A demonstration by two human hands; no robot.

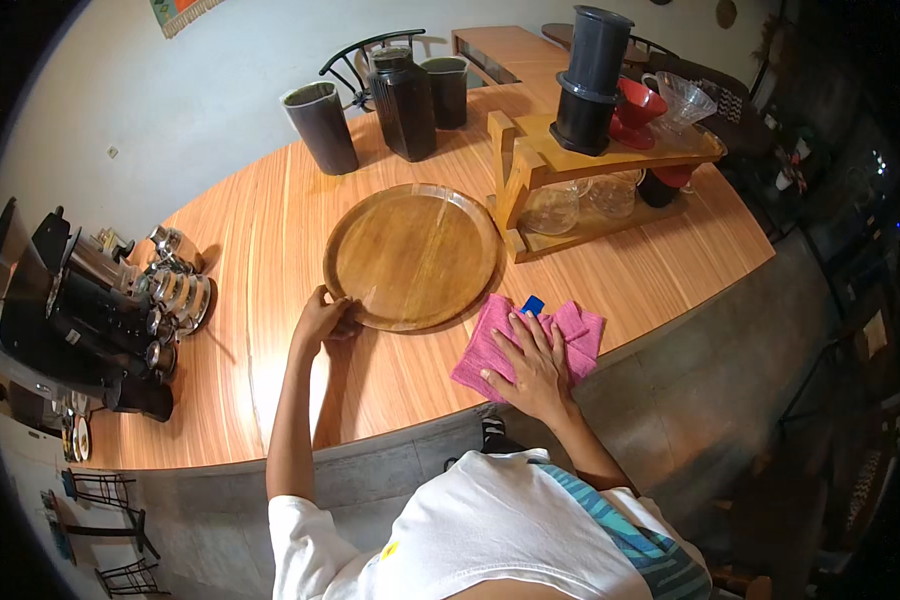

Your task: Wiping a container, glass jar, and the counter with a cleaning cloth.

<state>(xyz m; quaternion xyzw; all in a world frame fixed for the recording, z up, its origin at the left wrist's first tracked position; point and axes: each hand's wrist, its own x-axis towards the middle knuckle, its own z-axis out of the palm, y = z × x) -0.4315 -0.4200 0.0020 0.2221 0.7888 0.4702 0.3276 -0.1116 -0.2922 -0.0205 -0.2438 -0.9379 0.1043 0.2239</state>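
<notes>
A round wooden tray (412, 255) with a raised rim lies on the wood-grain table (270, 225). My left hand (326, 319) grips the tray's near left rim, its thumb over the edge and the other fingers curled below, partly hidden. To the right of the tray, at the table's front edge, a folded pink cloth (472, 367) is spread out. My right hand (532, 367) rests flat on top of this cloth, fingers apart. A small blue tag or patch (532, 304) shows at the cloth's far side, just beyond my fingertips.
A wooden stand (525, 169) at right carries a black AeroPress-like brewer (591, 82), a red dripper (636, 112) and a clear dripper (682, 101), with glassware below. Dark containers (405, 105) stand at the back. Coffee machines (67, 322) and glass-and-metal vessels (180, 300) line the left side.
</notes>
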